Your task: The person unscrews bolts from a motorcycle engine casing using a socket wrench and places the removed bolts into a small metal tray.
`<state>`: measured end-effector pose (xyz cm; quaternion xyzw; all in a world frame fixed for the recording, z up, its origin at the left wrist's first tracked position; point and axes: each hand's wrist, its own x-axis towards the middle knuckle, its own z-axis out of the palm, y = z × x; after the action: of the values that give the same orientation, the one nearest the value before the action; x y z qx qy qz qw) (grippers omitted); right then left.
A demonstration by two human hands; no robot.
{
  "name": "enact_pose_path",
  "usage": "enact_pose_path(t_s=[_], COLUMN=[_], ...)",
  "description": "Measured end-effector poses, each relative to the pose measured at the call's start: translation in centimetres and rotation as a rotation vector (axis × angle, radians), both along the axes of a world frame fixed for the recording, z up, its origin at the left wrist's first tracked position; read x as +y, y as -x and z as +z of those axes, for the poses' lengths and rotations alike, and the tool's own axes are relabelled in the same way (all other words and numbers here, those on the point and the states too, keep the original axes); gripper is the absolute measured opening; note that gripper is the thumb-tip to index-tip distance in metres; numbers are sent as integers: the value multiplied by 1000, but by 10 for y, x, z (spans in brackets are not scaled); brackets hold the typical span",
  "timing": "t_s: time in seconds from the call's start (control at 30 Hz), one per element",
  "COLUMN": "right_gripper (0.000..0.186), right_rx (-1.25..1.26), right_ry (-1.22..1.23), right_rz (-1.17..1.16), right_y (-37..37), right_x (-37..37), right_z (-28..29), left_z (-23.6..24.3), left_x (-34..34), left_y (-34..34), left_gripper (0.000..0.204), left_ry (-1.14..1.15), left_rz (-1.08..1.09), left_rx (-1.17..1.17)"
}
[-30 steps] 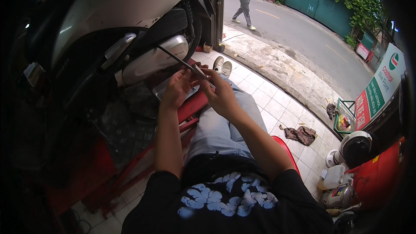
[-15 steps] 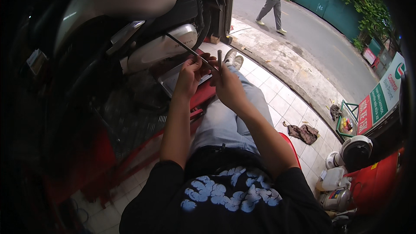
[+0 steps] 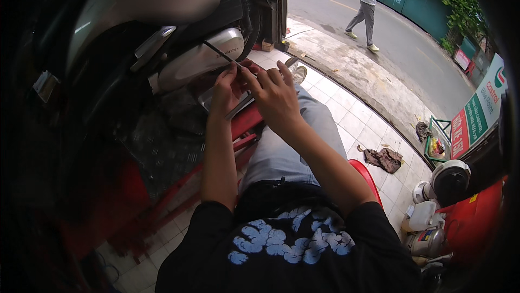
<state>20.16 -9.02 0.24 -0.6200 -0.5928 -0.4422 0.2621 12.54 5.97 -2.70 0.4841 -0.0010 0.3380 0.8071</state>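
A thin dark metal rod slants up and left from my fingers, across the view of the motorbike's silver engine cover. Whether its tip touches the cover, I cannot tell. My left hand pinches the rod near its lower end, thumb and fingers together. Just to the right, my right hand is closed at the same end, thumb and index finger on the rod and the other fingers curled. The rod's lower end is hidden by the fingers. Under my hands lies a metal tray, partly covered.
The motorbike stands on a red lift bench at the left. A brown rag lies on white tiles. To the right are a sign board, plastic jugs and a red container. A person walks on the road.
My right hand has shifted left toward my left hand, its fingers moving onto the rod. The metal bar upright in my right fist is now hidden. The person outside has moved right.
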Motion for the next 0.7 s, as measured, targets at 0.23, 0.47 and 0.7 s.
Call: enact_pose_path(t_s=[0.23, 0.47, 0.7], right_gripper=[54, 64, 66], right_rx=[343, 602, 724], right_ry=[107, 111, 114], right_rz=[154, 249, 398], right_y=[-22, -22, -25], right_x=[5, 8, 10], right_z=[0, -7, -5], left_z=[0, -4, 1], left_x=[-5, -10, -9], left_y=[-13, -12, -5], left_gripper=[37, 34, 37], left_ry=[56, -1, -7], left_rz=[60, 76, 67], left_rx=[48, 55, 81])
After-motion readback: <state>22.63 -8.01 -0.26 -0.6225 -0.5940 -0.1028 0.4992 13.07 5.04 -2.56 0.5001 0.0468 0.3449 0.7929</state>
